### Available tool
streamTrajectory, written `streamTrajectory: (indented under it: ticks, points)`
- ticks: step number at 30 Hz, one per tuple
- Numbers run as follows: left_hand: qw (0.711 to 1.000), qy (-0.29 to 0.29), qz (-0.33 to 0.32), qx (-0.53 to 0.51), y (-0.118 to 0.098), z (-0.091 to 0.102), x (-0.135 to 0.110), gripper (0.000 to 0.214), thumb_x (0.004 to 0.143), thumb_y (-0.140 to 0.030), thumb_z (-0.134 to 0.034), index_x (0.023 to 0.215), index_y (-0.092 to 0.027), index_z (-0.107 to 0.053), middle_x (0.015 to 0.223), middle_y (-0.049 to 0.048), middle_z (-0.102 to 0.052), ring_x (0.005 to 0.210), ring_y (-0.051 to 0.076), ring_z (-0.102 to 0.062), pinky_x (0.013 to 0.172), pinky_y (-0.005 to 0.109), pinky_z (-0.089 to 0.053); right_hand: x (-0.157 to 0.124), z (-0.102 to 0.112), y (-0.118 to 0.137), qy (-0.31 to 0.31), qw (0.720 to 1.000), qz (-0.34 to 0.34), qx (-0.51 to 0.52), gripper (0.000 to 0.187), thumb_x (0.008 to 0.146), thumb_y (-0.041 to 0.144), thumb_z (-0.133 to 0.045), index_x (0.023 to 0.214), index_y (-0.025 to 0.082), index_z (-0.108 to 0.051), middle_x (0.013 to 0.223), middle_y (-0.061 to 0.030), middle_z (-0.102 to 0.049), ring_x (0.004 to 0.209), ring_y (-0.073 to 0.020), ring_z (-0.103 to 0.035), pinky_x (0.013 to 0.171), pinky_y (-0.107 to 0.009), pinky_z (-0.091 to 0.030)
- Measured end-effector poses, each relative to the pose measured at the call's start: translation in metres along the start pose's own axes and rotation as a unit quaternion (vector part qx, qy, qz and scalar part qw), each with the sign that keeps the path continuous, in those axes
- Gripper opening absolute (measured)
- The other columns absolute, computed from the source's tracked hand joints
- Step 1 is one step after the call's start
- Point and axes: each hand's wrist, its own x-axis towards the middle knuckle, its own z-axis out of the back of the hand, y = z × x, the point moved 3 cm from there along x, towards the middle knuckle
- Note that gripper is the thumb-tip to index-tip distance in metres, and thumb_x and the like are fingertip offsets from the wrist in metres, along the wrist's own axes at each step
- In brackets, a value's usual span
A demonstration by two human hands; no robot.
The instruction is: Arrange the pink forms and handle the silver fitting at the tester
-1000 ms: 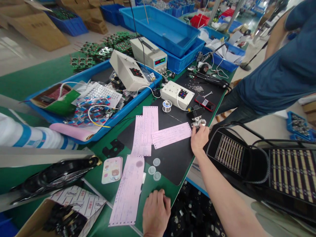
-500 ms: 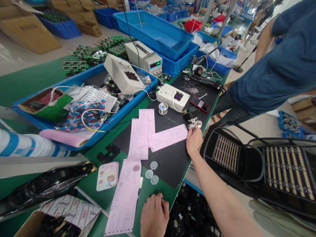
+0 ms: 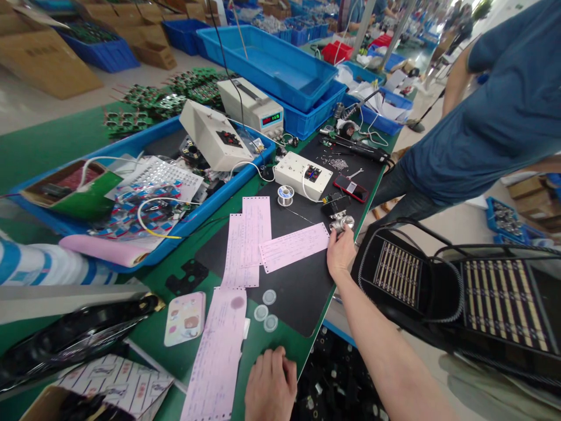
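Where shiny: right hand (image 3: 339, 252) on metal fitting (image 3: 342, 221).

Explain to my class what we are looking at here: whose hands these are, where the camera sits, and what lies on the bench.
There is no machine here. A person wears a camera on the head, so you look down along their own arms at a cluttered workbench. The right hand reaches out to a small silver metal part at the edge of a black mat, fingertips on it. The left hand rests flat on the green table, near the front edge. On the mat lie pink paper forms, three clear round caps, a solder spool and a white box with switches. A blue tray behind holds wires and parts. The person in the blue shirt is a co-worker.
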Motion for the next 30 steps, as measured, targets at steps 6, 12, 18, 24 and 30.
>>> streamTrajectory:
  ticks: [6,12,18,24,30]
  points:
    - [1.000,0.002,-0.006,0.006,-0.0010,-0.0004,-0.0003,0.009,0.101,-0.014,-0.062,0.105,-0.021,-0.067,0.084,0.0024,-0.064,0.078,0.023,-0.063,0.075,0.039,-0.048,0.0003,0.0004,-0.0005,0.004,1.000,-0.004,0.005,0.048,0.115,0.041,-0.046,0.152,0.011,-0.053,0.118,-0.0155,-0.068,0.112,-0.0299,-0.067,0.098,-0.038,-0.055]
    - [1.000,0.004,0.003,0.010,-0.0029,0.0021,0.0014,0.011,0.102,-0.014,-0.060,0.103,-0.022,-0.068,0.083,0.0025,-0.064,0.077,0.023,-0.063,0.075,0.039,-0.047,-0.0011,0.0019,0.0006,0.001,1.000,-0.011,0.010,0.052,0.116,0.046,-0.048,0.155,0.011,-0.050,0.118,-0.0149,-0.069,0.107,-0.0293,-0.069,0.093,-0.037,-0.054]
    - [1.000,0.004,-0.003,0.021,-0.0025,0.0009,0.0016,0.010,0.102,-0.014,-0.060,0.103,-0.020,-0.068,0.083,0.0025,-0.064,0.077,0.024,-0.063,0.076,0.040,-0.047,-0.0001,0.0009,0.0010,-0.001,1.000,-0.019,0.005,0.050,0.115,0.044,-0.050,0.154,0.012,-0.051,0.120,-0.0148,-0.070,0.104,-0.0290,-0.071,0.091,-0.036,-0.055]
    - [0.999,0.009,-0.010,0.029,-0.0010,-0.0015,-0.0010,0.008,0.101,-0.014,-0.062,0.104,-0.019,-0.068,0.084,0.0014,-0.064,0.078,0.023,-0.063,0.076,0.040,-0.048,0.0010,0.0006,0.0027,-0.006,1.000,-0.028,-0.003,0.050,0.113,0.042,-0.053,0.152,0.011,-0.051,0.114,-0.0130,-0.072,0.101,-0.0292,-0.072,0.088,-0.035,-0.055]
    - [0.999,0.007,-0.020,0.030,0.0005,-0.0048,-0.0024,0.007,0.100,-0.015,-0.064,0.104,-0.019,-0.068,0.084,0.0014,-0.064,0.077,0.023,-0.063,0.075,0.040,-0.048,0.0017,0.0018,0.0040,-0.001,0.999,-0.032,-0.007,0.050,0.112,0.040,-0.057,0.153,0.011,-0.051,0.113,-0.0131,-0.073,0.101,-0.0292,-0.073,0.086,-0.034,-0.054]
